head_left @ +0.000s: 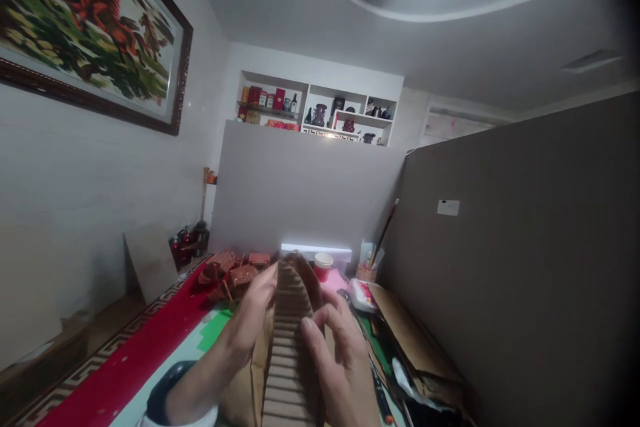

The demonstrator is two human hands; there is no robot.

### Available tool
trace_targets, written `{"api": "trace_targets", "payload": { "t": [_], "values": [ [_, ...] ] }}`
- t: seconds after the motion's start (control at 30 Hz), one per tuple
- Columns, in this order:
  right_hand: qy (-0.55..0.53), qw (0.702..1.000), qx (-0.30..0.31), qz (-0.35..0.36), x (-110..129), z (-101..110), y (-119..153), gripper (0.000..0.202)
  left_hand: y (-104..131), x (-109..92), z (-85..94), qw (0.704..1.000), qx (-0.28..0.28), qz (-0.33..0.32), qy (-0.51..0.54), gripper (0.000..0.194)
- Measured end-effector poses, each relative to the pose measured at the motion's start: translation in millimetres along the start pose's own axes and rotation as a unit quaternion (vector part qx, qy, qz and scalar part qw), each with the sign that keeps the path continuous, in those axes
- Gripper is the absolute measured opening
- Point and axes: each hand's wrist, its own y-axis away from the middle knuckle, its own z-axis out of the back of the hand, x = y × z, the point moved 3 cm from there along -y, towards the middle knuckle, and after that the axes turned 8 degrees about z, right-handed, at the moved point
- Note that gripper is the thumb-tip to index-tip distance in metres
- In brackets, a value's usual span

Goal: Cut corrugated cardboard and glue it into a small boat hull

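Note:
A long brown corrugated cardboard piece (290, 353) stands between my hands, its ridged face toward me and its top narrowing to a rounded end. My left hand (253, 313) grips its left edge near the top, with the fingertips partly hidden behind it. On the right side, my right hand (343, 353) presses its thumb and bent fingers against the cardboard's edge. Brown sheet material (255, 373) shows at the lower left of the ridged strip; whether it belongs to the same piece I cannot tell.
Reddish-brown crumpled pieces (243, 273) lie at the table's far left. A paper cup (323, 265) and a brush holder (367, 272) stand at the back. Flat cardboard (410, 333) and a dark tool with an orange end (384, 407) lie right. Grey partitions (310, 193) enclose the table.

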Motion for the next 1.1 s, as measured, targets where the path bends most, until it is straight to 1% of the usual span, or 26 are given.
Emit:
{"api": "trace_targets", "payload": {
  "t": [0.07, 0.2, 0.33, 0.43, 0.53, 0.63, 0.7, 0.73, 0.8, 0.87, 0.93, 1.0, 1.1],
  "values": [
    [-0.001, 1.000, 0.013, -0.014, -5.0, -0.2, -1.3, 0.025, -3.0, 6.4, 1.9, 1.000, 0.000, 0.010, 0.026, 0.038],
    [-0.023, 0.999, -0.008, -0.038, -7.1, -0.2, -5.2, 0.031, -2.1, 14.7, 3.0, 0.997, -0.026, 0.025, 0.063, 0.039],
    [-0.031, 0.998, -0.018, -0.053, -5.6, 0.9, -6.5, 0.030, -0.2, 20.9, 2.6, 0.993, -0.074, 0.062, 0.070, 0.043],
    [-0.006, 0.999, -0.018, -0.030, -3.1, 2.8, -6.4, 0.028, -1.6, 24.2, 4.7, 0.989, -0.112, 0.068, 0.062, 0.041],
    [0.004, 1.000, -0.016, -0.010, -1.0, 3.3, -6.3, 0.028, -3.1, 24.6, 4.0, 0.989, -0.104, 0.066, 0.082, 0.036],
    [-0.012, 1.000, -0.011, -0.022, -1.0, 1.5, -5.4, 0.030, -2.6, 22.5, 0.5, 0.988, -0.088, 0.065, 0.107, 0.030],
    [-0.003, 1.000, -0.013, -0.017, -0.4, 0.2, -4.4, 0.030, -1.3, 21.4, -2.1, 0.987, -0.086, 0.067, 0.120, 0.028],
    [0.012, 1.000, -0.016, -0.005, 0.4, -0.3, -3.9, 0.030, -0.5, 21.1, -3.3, 0.986, -0.085, 0.068, 0.125, 0.027],
    [0.071, 0.996, -0.023, 0.043, 3.3, -1.3, -3.1, 0.029, 1.1, 21.1, -4.8, 0.986, -0.086, 0.066, 0.130, 0.026],
    [0.154, 0.983, -0.016, 0.097, 6.9, -3.0, -2.7, 0.026, 2.0, 21.3, -5.0, 0.988, -0.090, 0.050, 0.111, 0.026],
    [0.241, 0.960, 0.000, 0.141, 10.5, -4.8, -2.9, 0.024, 1.9, 21.5, -4.2, 0.993, -0.095, 0.025, 0.069, 0.025],
    [0.311, 0.935, 0.012, 0.170, 14.0, -4.9, -3.5, 0.022, 1.0, 22.4, -3.1, 0.995, -0.099, 0.006, 0.030, 0.025],
    [0.389, 0.898, 0.031, 0.204, 18.6, -2.0, -4.2, 0.020, -0.7, 24.2, -2.4, 0.995, -0.097, 0.002, 0.005, 0.025]
  ]
}}
